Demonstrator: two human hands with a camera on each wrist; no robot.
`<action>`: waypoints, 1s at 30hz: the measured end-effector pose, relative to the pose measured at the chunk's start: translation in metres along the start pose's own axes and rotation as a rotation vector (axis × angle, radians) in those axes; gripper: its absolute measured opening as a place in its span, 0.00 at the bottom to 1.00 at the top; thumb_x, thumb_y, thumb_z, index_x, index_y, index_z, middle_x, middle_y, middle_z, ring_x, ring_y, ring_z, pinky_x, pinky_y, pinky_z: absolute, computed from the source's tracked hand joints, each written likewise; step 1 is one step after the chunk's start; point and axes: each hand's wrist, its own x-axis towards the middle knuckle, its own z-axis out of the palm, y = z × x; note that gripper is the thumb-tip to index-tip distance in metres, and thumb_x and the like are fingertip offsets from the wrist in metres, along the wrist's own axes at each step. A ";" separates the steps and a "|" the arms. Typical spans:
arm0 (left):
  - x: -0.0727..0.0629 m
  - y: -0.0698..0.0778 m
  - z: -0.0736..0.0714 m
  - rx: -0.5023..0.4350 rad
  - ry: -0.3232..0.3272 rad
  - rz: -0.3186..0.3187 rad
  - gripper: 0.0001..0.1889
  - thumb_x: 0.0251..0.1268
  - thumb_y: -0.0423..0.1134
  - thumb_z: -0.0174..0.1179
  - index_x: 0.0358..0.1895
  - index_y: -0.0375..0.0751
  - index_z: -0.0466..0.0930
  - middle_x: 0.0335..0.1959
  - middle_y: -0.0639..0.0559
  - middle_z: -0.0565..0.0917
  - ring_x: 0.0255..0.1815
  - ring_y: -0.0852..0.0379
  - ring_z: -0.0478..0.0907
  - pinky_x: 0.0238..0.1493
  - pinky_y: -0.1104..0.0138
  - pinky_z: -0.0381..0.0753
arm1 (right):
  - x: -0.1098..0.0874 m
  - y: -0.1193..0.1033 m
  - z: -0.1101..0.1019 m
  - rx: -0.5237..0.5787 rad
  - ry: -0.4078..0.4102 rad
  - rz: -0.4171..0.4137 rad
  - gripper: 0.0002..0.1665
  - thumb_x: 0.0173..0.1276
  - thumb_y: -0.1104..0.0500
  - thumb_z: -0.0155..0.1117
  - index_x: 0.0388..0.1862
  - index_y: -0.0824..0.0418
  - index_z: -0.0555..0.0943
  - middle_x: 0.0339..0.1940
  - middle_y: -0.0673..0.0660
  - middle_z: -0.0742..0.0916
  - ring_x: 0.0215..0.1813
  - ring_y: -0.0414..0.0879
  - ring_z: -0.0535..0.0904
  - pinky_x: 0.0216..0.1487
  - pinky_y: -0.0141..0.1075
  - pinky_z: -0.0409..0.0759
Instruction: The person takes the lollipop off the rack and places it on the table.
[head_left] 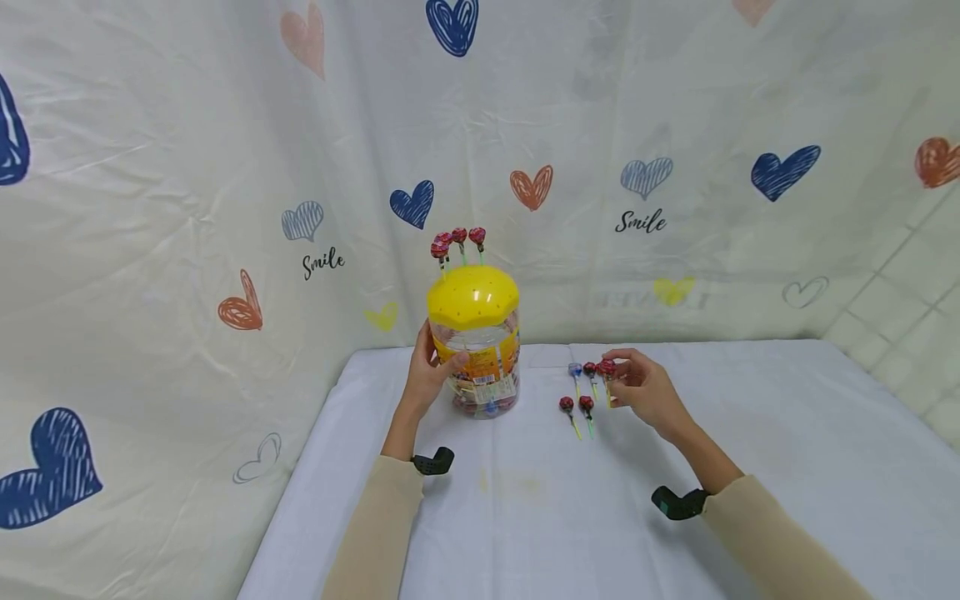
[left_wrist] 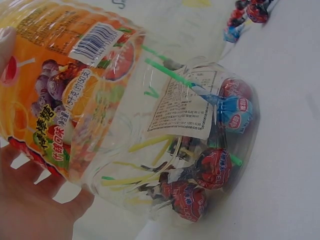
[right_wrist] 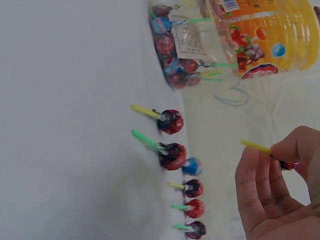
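Note:
A clear plastic jar [head_left: 483,367] with a yellow domed lid [head_left: 474,296] and an orange label stands on the table. My left hand [head_left: 431,375] grips its side, the thumb lying across the front. Several red-wrapped lollipops [head_left: 459,236] stick up out of the lid. More lollipops [left_wrist: 214,167] lie in the bottom of the jar. My right hand [head_left: 647,390] pinches a red lollipop by its yellow stick [right_wrist: 256,146], to the right of the jar; its head is partly hidden by the fingers in the right wrist view.
Beside my right hand, a blue lollipop [head_left: 575,369] lies in a back row with red ones. Two red lollipops, one yellow-sticked [right_wrist: 170,121] and one green-sticked [right_wrist: 172,156], lie nearer. A white cloth covers the table [head_left: 540,517]; a heart-printed curtain [head_left: 570,108] hangs behind.

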 end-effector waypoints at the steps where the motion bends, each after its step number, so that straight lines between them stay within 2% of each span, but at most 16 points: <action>1: 0.000 0.000 0.000 -0.001 -0.002 0.004 0.47 0.66 0.51 0.70 0.81 0.68 0.49 0.77 0.57 0.66 0.78 0.50 0.63 0.82 0.44 0.58 | 0.000 0.003 0.001 0.004 -0.010 0.016 0.28 0.70 0.68 0.62 0.69 0.60 0.73 0.49 0.68 0.80 0.40 0.48 0.82 0.39 0.37 0.90; 8: 0.000 0.001 -0.002 -0.001 0.000 0.008 0.46 0.66 0.52 0.70 0.81 0.69 0.50 0.76 0.57 0.67 0.78 0.49 0.63 0.81 0.44 0.58 | 0.001 0.022 0.009 0.012 -0.093 0.080 0.30 0.71 0.69 0.62 0.71 0.65 0.70 0.50 0.69 0.79 0.45 0.50 0.81 0.40 0.41 0.91; 12: 0.000 0.000 -0.002 -0.013 -0.007 0.010 0.45 0.68 0.48 0.68 0.81 0.67 0.50 0.76 0.55 0.67 0.77 0.49 0.63 0.82 0.44 0.57 | 0.000 0.032 0.011 0.038 -0.124 0.088 0.30 0.71 0.69 0.62 0.70 0.67 0.68 0.51 0.70 0.79 0.46 0.52 0.81 0.41 0.42 0.91; 16: 0.000 -0.001 -0.002 -0.017 -0.013 0.009 0.43 0.70 0.44 0.67 0.81 0.66 0.50 0.76 0.54 0.67 0.77 0.47 0.63 0.82 0.44 0.56 | 0.000 0.040 0.013 0.051 -0.151 0.096 0.30 0.70 0.70 0.63 0.70 0.66 0.69 0.48 0.69 0.78 0.42 0.50 0.81 0.38 0.41 0.90; 19: 0.000 0.000 -0.002 -0.009 -0.003 0.003 0.44 0.69 0.45 0.68 0.81 0.68 0.51 0.76 0.55 0.68 0.77 0.47 0.63 0.82 0.44 0.56 | 0.000 0.044 0.016 0.040 -0.163 0.118 0.30 0.69 0.70 0.63 0.69 0.65 0.69 0.45 0.67 0.78 0.37 0.49 0.82 0.36 0.40 0.90; 25: 0.000 0.001 -0.002 -0.013 -0.014 0.011 0.46 0.66 0.51 0.70 0.81 0.69 0.51 0.74 0.55 0.69 0.75 0.50 0.64 0.82 0.45 0.58 | 0.000 0.047 0.020 -0.062 -0.154 0.172 0.29 0.70 0.68 0.63 0.69 0.63 0.70 0.45 0.65 0.79 0.35 0.48 0.81 0.36 0.36 0.88; 30: 0.000 0.001 -0.001 -0.015 -0.004 0.003 0.48 0.61 0.57 0.72 0.80 0.70 0.51 0.74 0.56 0.69 0.75 0.52 0.65 0.82 0.46 0.58 | 0.001 0.045 0.018 -0.174 -0.145 0.176 0.29 0.70 0.67 0.64 0.69 0.64 0.72 0.44 0.64 0.83 0.34 0.49 0.78 0.32 0.36 0.81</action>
